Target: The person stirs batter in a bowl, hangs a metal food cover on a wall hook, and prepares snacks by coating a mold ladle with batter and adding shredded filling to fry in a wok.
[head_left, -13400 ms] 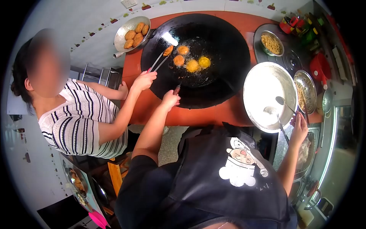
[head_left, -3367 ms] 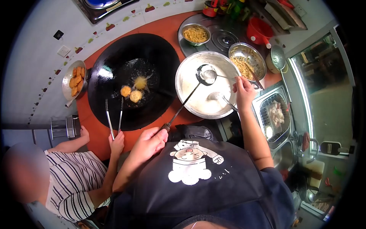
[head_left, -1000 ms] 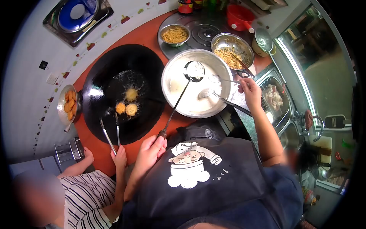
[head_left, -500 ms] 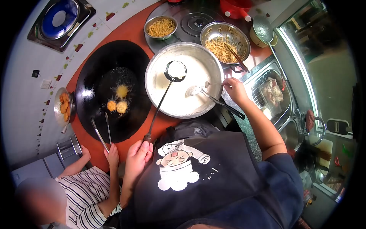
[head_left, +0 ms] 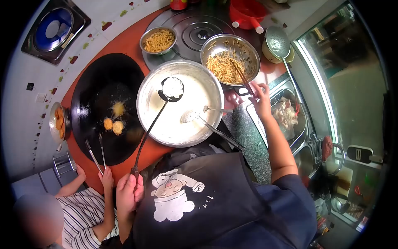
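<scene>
My left hand (head_left: 129,191) is closed round the handle of a long black ladle (head_left: 150,128). The ladle's round head, with white batter in it, is over the large batter bowl (head_left: 143,135). A spoon (head_left: 217,110) and a white-coated spatula (head_left: 213,128) rest in that bowl. At the pan of shredded filling (head_left: 224,68), my right hand (head_left: 261,97) has its fingers at the lower end of the brown chopsticks (head_left: 243,79); whether they grip them is hard to tell.
Three fritters (head_left: 118,127) fry in the black wok (head_left: 89,137). Beside it, a co-worker (head_left: 87,211) holds metal tongs (head_left: 95,155). A strainer pan of fried pieces (head_left: 58,124), a small noodle-like bowl (head_left: 159,40), a red pot (head_left: 248,14) and a sink (head_left: 304,159) surround the counter.
My right hand has let go of the spoon, now lying in the batter bowl, and reached the chopsticks. White batter now covers the ladle's head. The view has shifted, moving the wok leftward.
</scene>
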The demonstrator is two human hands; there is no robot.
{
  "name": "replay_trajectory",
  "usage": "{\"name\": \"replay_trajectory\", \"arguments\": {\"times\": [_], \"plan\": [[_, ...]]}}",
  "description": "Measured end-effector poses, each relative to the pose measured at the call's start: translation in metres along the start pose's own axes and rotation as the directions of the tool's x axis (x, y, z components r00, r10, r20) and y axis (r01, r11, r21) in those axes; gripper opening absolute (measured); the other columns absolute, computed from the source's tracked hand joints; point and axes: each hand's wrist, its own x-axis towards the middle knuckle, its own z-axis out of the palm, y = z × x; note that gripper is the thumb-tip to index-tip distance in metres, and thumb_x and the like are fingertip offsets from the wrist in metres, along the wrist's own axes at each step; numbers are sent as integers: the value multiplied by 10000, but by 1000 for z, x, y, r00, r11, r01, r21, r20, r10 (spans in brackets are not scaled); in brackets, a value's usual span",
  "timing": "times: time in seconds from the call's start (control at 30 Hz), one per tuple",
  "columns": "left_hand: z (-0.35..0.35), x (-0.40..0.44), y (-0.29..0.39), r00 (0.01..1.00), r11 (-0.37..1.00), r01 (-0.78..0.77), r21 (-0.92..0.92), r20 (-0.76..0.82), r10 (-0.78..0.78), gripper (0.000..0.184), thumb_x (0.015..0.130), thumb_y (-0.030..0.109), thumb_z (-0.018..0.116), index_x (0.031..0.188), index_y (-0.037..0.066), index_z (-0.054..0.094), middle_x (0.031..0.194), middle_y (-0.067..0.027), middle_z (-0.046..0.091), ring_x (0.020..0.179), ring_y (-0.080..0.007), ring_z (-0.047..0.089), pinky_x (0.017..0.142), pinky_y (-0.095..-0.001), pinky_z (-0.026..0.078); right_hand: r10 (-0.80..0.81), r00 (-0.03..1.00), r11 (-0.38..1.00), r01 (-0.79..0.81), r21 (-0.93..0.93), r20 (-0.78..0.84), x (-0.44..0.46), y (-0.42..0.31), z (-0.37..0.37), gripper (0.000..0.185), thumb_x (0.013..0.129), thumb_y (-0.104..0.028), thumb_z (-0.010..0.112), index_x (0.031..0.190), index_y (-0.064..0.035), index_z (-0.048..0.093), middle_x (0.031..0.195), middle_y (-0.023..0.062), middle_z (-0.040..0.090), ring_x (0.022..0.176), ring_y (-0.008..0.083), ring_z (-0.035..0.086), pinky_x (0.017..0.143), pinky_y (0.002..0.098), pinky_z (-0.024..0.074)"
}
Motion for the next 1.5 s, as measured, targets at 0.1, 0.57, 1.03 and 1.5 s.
{"name": "replay_trajectory", "arguments": {"times": [0.1, 0.57, 1.03, 1.5], "plan": [[8, -3, 9, 1000, 996, -21, 82, 25, 19, 358, 944, 356, 478, 822, 21, 498, 504, 13, 395, 395, -53, 323, 371, -197, 236, -234, 972, 972, 234, -32, -11, 44, 1, 4, 224, 718, 9, 701, 919, -80, 665, 915, 73, 575, 701, 158, 584, 631, 284, 492], [36, 6, 29, 1000, 971, -9, 240, 29, 2, 381, 927, 367, 495, 806, 6, 514, 502, 18, 407, 391, -44, 305, 373, -196, 222, 250, 968, 958, -249, 141, 7, 147, -6, 2, 193, 872, -217, 606, 863, -24, 606, 597, 74, 590, 490, 145, 584, 497, 285, 456], [28, 11, 15, 998, 978, 54, 203, -3, -55, 364, 934, 349, 478, 795, 15, 519, 513, 36, 413, 405, -35, 303, 389, -195, 221, 610, 791, 506, -428, 749, 40, 105, 41, 25, 186, 900, -188, 560, 868, -6, 536, 713, 103, 595, 492, 207, 595, 472, 304, 526], [25, 17, 14, 996, 985, 55, 166, 58, -65, 339, 928, 330, 505, 819, 9, 519, 516, 39, 404, 413, -28, 302, 387, -190, 203, 219, 975, 876, -185, 445, -26, 117, -11, -13, 164, 896, -129, 588, 824, 15, 559, 671, 59, 602, 542, 119, 596, 494, 244, 464]]}}
